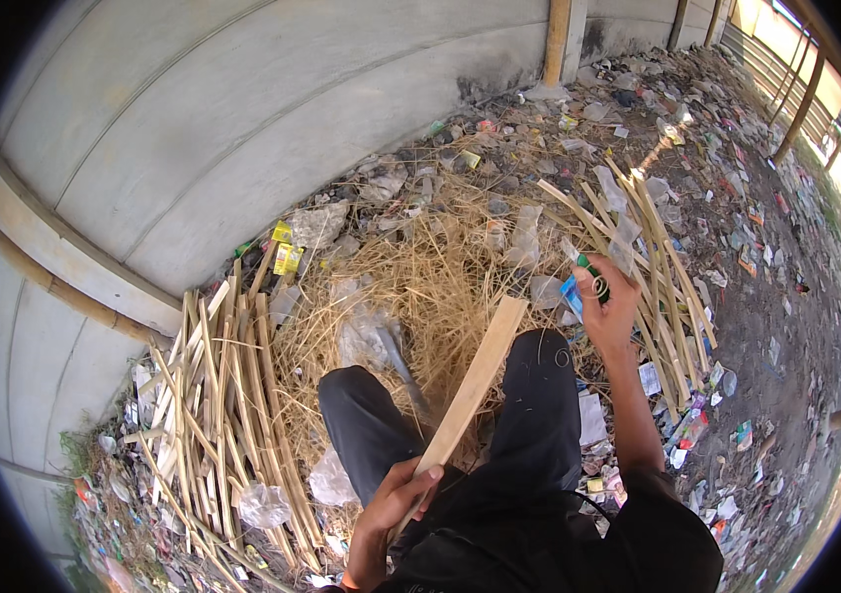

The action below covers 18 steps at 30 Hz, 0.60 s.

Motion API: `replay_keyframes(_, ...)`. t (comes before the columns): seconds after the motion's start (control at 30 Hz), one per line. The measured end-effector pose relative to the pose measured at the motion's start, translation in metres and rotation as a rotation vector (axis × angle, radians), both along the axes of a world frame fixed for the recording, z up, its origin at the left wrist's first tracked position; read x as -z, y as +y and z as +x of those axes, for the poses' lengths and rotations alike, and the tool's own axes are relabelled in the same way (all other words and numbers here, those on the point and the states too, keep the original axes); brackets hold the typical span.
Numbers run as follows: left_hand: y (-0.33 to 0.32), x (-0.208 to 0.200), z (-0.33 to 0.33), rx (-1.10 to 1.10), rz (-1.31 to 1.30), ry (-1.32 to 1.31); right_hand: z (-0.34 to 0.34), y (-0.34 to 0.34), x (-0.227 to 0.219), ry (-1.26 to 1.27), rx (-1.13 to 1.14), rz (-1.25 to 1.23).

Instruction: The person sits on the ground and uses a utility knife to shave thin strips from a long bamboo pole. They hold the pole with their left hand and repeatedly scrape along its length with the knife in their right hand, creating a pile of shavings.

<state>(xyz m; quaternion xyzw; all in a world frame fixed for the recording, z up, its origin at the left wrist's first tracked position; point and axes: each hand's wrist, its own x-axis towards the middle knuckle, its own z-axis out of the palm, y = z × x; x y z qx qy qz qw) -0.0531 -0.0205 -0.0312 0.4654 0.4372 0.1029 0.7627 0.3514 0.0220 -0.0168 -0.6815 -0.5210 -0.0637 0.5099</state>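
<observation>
My left hand (403, 497) is closed around the lower end of a flat, pale bamboo slat (478, 374). The slat slants up and away between my knees, its far end near my right knee. Out to the right, my right hand (612, 308) grips a small green-handled tool (588, 265) with a short, pale tip pointing forward. Its exact kind is too small to make out. The tool is apart from the slat. A heap of thin bamboo shavings (440, 247) lies in front of my knees, with a long grey flat piece (398, 364) between them.
A pile of bamboo strips (227, 415) lies at my left, and another bundle of strips (672, 282) at my right. Plastic scraps and litter cover the dark ground (786, 346). A grey panel wall (242, 128) curves along the left and back, with a post (557, 44) against it.
</observation>
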Motion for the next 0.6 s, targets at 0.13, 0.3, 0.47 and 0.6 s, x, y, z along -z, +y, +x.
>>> replay_keyframes(0.13,0.010,-0.006,0.002,-0.091,0.133,0.053,-0.031,-0.013,-0.001,0.059,-0.143,0.032)
replay_keyframes(0.3,0.017,-0.026,0.021,-0.143,0.299,0.124,-0.083,-0.029,0.012,-0.067,-0.443,-0.004)
replay_keyframes(0.47,0.021,-0.035,0.042,-0.145,0.673,0.224,-0.113,-0.042,0.009,-0.128,-0.532,-0.058)
replay_keyframes(0.6,0.020,-0.046,0.056,-0.135,0.927,0.343,-0.116,-0.045,0.005,-0.150,-0.512,-0.110)
